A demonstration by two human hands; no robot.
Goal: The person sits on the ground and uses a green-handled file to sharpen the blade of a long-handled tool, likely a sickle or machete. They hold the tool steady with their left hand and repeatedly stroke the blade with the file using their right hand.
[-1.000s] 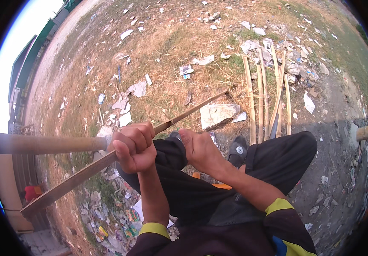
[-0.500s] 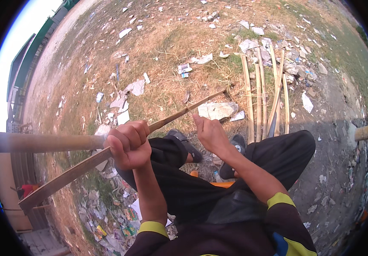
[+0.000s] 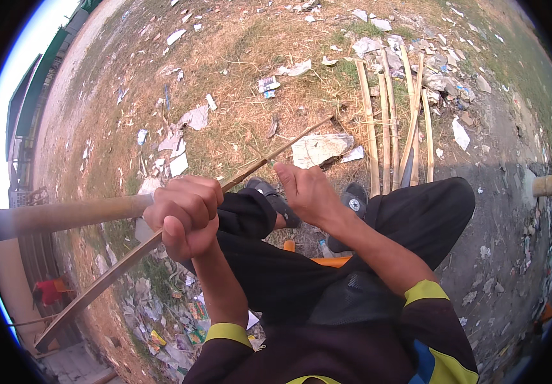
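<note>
A long, narrow bamboo strip [image 3: 100, 286] slants from the lower left up to the dry grass at the centre. My left hand [image 3: 186, 214] is closed in a fist around its middle. To the right of that fist, my right hand [image 3: 308, 192] is closed with the thumb on top, close to the strip's far half. A thin sliver [image 3: 256, 150] shows by its thumb and crosses the strip; whatever lies inside the fingers is hidden. Several pale bamboo strips [image 3: 369, 128] lie side by side on the ground beyond my right knee.
A thick bamboo pole [image 3: 64, 213] juts in from the left, beside my left hand; another pole end [image 3: 548, 185] shows at the right. A pale flat block [image 3: 321, 149] lies ahead of my shoes. Paper and plastic litter covers the ground. Someone in red [image 3: 48, 291] is at far left.
Both hands have moved slightly left, the right one more clearly and back along the strip. The strip's near end has dropped a little. My view has shifted slightly.
</note>
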